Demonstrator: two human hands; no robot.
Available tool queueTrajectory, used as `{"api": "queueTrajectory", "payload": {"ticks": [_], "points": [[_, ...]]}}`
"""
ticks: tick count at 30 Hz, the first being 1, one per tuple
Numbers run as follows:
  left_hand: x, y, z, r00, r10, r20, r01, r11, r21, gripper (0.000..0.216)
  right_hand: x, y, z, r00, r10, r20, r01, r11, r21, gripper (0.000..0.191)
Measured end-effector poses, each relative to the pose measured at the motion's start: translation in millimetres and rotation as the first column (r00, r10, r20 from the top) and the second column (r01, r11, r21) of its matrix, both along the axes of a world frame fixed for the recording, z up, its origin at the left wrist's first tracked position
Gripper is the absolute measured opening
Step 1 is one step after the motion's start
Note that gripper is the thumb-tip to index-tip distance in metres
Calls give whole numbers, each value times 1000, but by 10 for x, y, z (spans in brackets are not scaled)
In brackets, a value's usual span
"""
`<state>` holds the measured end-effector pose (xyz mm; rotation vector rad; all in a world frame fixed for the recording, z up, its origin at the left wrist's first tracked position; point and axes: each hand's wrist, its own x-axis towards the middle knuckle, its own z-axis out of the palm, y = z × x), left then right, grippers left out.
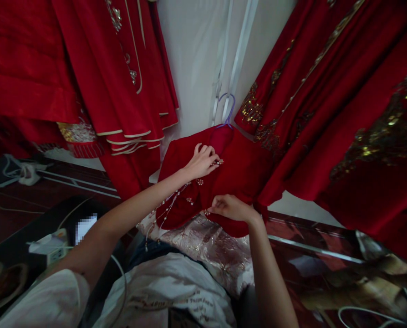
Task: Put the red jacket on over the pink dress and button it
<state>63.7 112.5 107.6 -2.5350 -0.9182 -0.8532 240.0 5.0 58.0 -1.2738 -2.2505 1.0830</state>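
Note:
A short red velvet jacket (241,168) hangs from a purple hanger (229,109) before me, its front decorated with small beaded flower ornaments (200,181). At the upper front edge, the bent fingers of my left hand (203,161) close on the jacket beside one beaded ornament. Lower down, my right hand (231,207) pinches the jacket's front near its hem, next to another ornament. Strings of beads (171,207) dangle on the jacket's left side, under my left forearm. Both sets of fingertips are partly hidden.
Red garments (111,91) with pale piping hang at left, and gold-embroidered red ones (326,114) at right. Pale shiny fabric (213,246) covers my lap. A power strip (56,246) and cables lie on a dark surface at lower left. A white wall (193,59) stands behind.

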Motion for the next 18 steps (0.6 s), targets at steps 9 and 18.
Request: {"api": "queueTrajectory", "payload": {"ticks": [9, 18], "points": [[21, 41, -25, 999, -44, -7, 44, 999, -21, 19, 27, -60, 74, 1000, 3, -22, -4, 999, -48, 21], [87, 1, 32, 994, -107, 23, 106, 994, 19, 18, 86, -61, 52, 996, 0, -94, -9, 996, -89, 16]]}}
